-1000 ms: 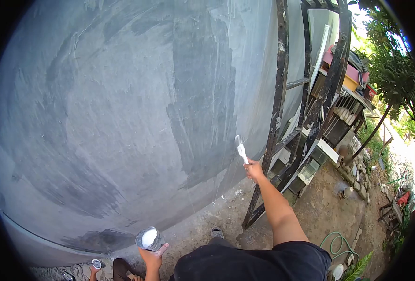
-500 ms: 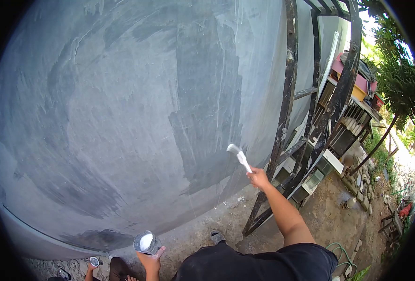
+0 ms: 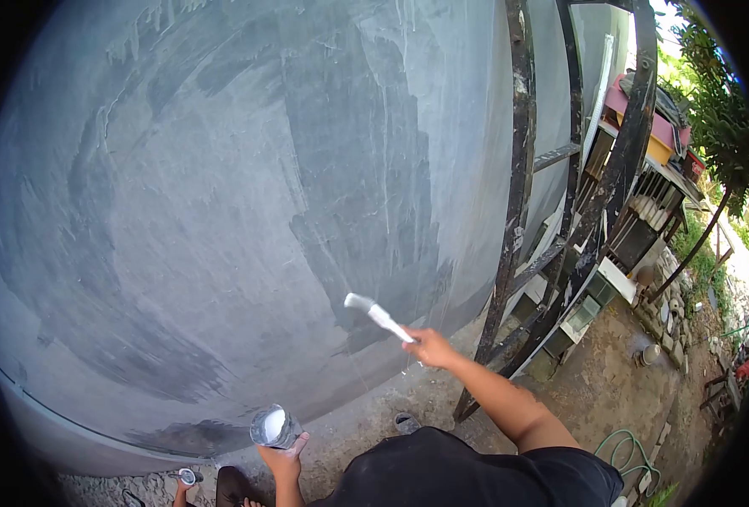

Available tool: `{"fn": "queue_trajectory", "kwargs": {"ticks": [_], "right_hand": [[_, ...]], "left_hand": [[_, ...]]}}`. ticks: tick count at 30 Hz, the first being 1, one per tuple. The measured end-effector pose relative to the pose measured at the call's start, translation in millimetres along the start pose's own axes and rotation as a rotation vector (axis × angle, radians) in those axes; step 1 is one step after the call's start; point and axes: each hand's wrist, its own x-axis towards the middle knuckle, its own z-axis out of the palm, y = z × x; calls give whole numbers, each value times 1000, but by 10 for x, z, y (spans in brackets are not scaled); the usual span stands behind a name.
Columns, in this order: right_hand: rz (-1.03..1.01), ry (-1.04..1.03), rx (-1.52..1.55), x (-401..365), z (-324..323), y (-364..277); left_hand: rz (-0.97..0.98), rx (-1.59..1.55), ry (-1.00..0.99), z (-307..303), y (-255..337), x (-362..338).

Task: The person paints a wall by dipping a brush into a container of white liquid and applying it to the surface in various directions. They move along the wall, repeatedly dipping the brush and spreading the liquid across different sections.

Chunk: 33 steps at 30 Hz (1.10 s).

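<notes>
Outdoors, white paintbrush (image 3: pixel 383 318) gripped in right hand (image 3: pixel 429 347), bristles (image 3: pixel 357 302) pointed away from that grip toward grey wall (image 3: pixel 205 194), cup (image 3: pixel 291 433) of white paint (image 3: pixel 274 422) clasped by left hand (image 3: pixel 285 462), dark ladder (image 3: pixel 522 101) beyond right forearm (image 3: pixel 497 390).

I am working outdoors, seemingly in a home's yard, though glare is washing out the far right edge. A grey wall (image 3: pixel 214 211) is rising before me, a white-spotted ladder (image 3: pixel 523 127) is standing beside it, dirt ground (image 3: pixel 607 384) is spreading nearby, a green hose (image 3: pixel 626 433) is lying looped, and a leafy tree (image 3: pixel 717 114) is growing beyond.
</notes>
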Motion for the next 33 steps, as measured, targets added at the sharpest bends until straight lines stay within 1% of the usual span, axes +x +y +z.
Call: {"fn": "queue_trajectory", "kwargs": {"ticks": [1, 2, 3, 4, 5, 6, 8, 9, 11, 12, 13, 15, 17, 19, 21, 23, 27, 29, 30, 32, 33], "right_hand": [[223, 69, 113, 96, -325, 70], [296, 190, 118, 86, -629, 49], [332, 303, 196, 77, -846, 185], [380, 379, 165, 95, -1024, 378], [412, 470, 260, 60, -1118, 394], [409, 467, 259, 45, -1106, 323], [378, 424, 305, 38, -946, 45], [363, 323, 237, 72, -726, -33], [168, 83, 140, 106, -116, -151], [-60, 50, -22, 69, 210, -257], [7, -132, -90, -24, 386, -558], [-42, -298, -131, -175, 794, -789], [-165, -355, -88, -304, 1143, -804], [-165, -379, -113, -440, 1275, -839], [-164, -402, -138, -544, 1364, -818], [-107, -445, -193, -623, 1420, -642], [-76, -444, -235, -767, 1488, -255], [-62, -391, -335, -749, 1575, 11], [-66, -391, -336, -755, 1562, -27], [92, -456, -586, -685, 1463, -95], [90, -461, -590, -643, 1415, -139]], "left_hand": [[-8, -7, -6, -2, 21, -5], [-8, -2, -8, -21, 17, -38], [-23, -5, 32, -47, 0, -85], [-35, -13, 74, -62, -23, -111], [-34, -16, 77, -86, -49, -138], [-2, -2, 90, -119, -77, -176], [31, 15, 104, -182, -110, -227], [16, 16, 92, -201, -124, -249], [-3, 20, 81, -245, -191, -305], [-11, 14, 83, -258, -258, -325], [-19, 6, 85, -274, -294, -351], [-4, 13, 52, -273, -224, -385], [16, 18, 23, -286, -163, -436], [-12, 1, -15, -321, -131, -486], [3, 7, -18, -402, -209, -535], [14, 16, -23, -495, -285, -594], [-9, 22, -32, -675, -317, -737], [-12, 18, -31, -751, -350, -775], [-17, 40, -37, -796, -365, -787], [-17, 52, -38, -828, -405, -770], [-19, 63, -45, -854, -386, -787]]}}
